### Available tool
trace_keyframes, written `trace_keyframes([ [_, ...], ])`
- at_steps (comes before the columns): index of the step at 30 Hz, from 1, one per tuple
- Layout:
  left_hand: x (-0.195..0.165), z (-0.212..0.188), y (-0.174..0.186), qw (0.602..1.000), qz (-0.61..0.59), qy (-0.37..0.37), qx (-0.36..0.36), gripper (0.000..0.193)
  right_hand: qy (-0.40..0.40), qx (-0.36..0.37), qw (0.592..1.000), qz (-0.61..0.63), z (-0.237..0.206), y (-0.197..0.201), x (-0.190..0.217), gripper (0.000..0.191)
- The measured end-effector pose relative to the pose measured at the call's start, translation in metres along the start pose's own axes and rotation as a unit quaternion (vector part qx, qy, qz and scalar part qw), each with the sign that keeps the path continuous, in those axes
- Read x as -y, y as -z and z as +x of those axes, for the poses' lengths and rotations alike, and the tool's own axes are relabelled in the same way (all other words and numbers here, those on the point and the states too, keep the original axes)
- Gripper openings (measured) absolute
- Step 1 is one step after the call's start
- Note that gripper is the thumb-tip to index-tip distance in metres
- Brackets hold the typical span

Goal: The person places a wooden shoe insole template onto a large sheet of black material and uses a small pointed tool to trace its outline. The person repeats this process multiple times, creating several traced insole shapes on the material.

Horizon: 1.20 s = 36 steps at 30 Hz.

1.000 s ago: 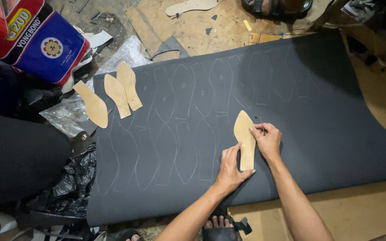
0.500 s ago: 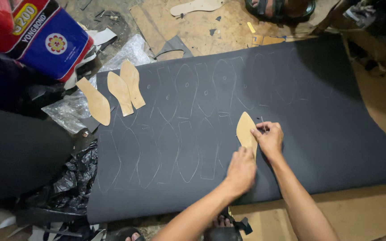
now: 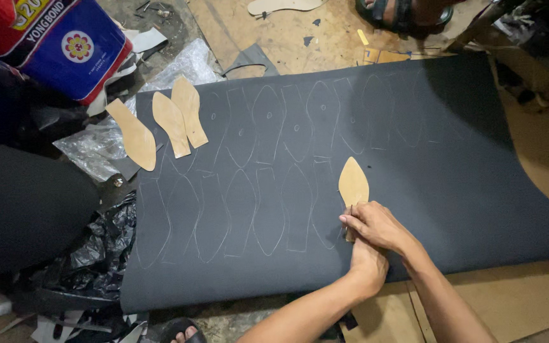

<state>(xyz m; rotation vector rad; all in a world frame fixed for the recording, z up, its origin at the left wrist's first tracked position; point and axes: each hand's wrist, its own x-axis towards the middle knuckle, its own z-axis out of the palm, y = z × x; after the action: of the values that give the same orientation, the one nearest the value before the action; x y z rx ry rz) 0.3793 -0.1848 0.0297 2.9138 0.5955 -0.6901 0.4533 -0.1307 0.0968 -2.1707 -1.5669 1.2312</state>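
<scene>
A large black sheet [image 3: 452, 165] lies spread on the floor, covered with two rows of pale traced sole outlines [image 3: 243, 209]. A tan sole-shaped template [image 3: 353, 181] rests on it, pointed end away from me. My left hand [image 3: 368, 265] presses down the template's near end, which it hides. My right hand [image 3: 376, 225] crosses over the left one and pinches a thin marking tool [image 3: 349, 215] against the template's left edge.
Three more tan templates [image 3: 171, 124] lie at the sheet's upper left corner. A red and blue canister [image 3: 65, 44], clear plastic [image 3: 96, 149] and a black bag [image 3: 96, 254] crowd the left. Another person's sandalled foot [image 3: 401, 13] stands at the top.
My right hand has moved with the marking tool from the template's right edge down and across to its left edge, and now lies over my left hand.
</scene>
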Motion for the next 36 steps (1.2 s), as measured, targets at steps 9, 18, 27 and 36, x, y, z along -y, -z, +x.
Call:
trace_keyframes([
  [9,-0.001,-0.003,0.005,1.000,0.001,0.008,-0.013,0.055,0.042,-0.009,0.998,-0.035,-0.002,-0.002,0.001,0.028],
  [18,0.003,0.042,-0.032,0.992,-0.091,0.051,-0.065,0.052,0.122,-0.127,0.971,-0.164,0.037,-0.005,-0.021,0.029],
  [27,0.045,0.080,-0.023,0.960,-0.243,0.135,-0.023,0.046,0.190,-0.285,0.924,-0.167,0.108,0.007,-0.038,0.026],
  [36,0.073,0.076,0.009,0.921,-0.345,0.156,0.090,0.071,0.147,-0.363,0.914,-0.109,0.126,0.031,-0.060,0.028],
])
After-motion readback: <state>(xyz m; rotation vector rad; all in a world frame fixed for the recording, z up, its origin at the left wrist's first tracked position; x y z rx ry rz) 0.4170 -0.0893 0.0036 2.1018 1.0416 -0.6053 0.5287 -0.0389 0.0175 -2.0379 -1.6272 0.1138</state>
